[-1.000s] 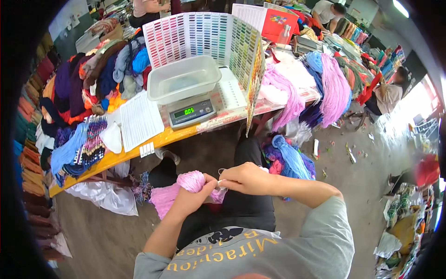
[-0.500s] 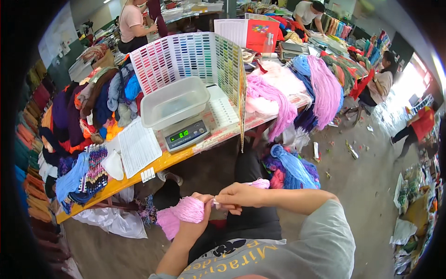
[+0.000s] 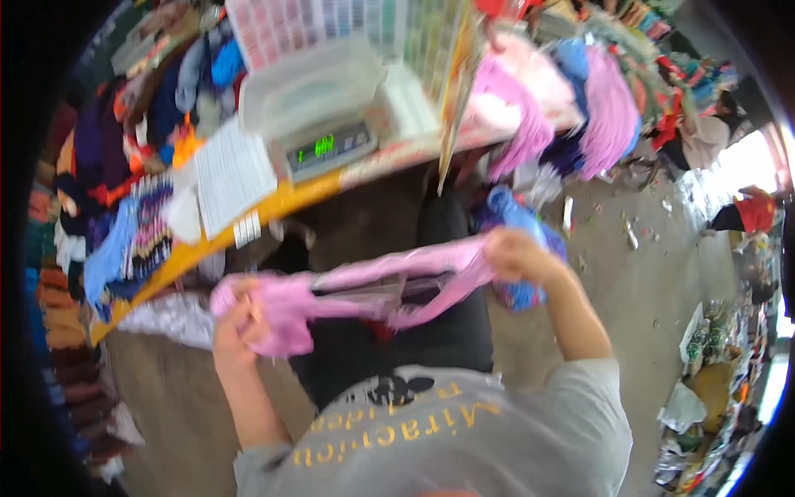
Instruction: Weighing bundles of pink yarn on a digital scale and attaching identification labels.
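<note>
A pink yarn skein (image 3: 389, 273) is stretched in a long loop between my hands, above my lap. My left hand (image 3: 240, 319) grips its bunched left end, with fingers wrapped into the strands. At the right end my right hand (image 3: 517, 255) is closed around the loop. A gap shows between the upper and lower strands of the skein. Motion blurs the yarn and both hands.
Ahead, a yellow-edged table (image 3: 306, 189) carries a digital scale (image 3: 331, 151) with a clear plastic tub (image 3: 310, 87), a colour chart (image 3: 323, 25) and paper sheets (image 3: 234, 178). Blue-purple yarn (image 3: 522, 217) lies beyond my right hand. Yarn heaps sit at left.
My hands have moved apart, left hand leftward and right hand rightward and up. The pink skein, earlier bunched at my left wrist, is now spread between them. The view has tilted down.
</note>
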`<state>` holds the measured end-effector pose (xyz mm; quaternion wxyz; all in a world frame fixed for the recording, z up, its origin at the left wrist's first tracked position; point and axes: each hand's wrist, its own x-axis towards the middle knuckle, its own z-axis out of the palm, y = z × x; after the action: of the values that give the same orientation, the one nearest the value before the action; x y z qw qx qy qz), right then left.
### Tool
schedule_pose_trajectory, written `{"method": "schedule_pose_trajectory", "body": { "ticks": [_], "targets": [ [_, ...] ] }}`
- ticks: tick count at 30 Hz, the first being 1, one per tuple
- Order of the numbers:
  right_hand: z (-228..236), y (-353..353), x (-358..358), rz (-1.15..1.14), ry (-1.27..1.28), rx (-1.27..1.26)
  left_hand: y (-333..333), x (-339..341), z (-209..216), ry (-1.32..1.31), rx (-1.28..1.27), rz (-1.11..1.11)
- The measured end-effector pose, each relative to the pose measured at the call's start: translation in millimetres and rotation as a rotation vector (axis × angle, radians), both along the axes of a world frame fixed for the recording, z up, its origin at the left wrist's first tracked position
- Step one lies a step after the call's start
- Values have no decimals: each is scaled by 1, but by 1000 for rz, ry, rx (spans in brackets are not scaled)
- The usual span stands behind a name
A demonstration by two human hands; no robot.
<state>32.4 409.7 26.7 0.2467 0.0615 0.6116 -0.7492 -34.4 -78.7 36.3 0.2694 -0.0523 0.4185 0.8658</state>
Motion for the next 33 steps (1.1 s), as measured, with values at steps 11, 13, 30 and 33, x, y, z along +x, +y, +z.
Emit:
{"method": "schedule_pose_trajectory", "body": {
  "ticks": [11,13,30,33],
  "targets": [
    [-119,127,66,-786,599,1237,-43,-20,-20,132,-482,151],
    [-145,116,75,-685,479,1335,-37,-23,-6,357,-787,208],
    [-69,-170,-31,50,256,-42,6,56,-111,-212,-107,334],
    [-61,-220,-21,181,287,-9,82,59,-77,-56,-183,179]
  ]
}}
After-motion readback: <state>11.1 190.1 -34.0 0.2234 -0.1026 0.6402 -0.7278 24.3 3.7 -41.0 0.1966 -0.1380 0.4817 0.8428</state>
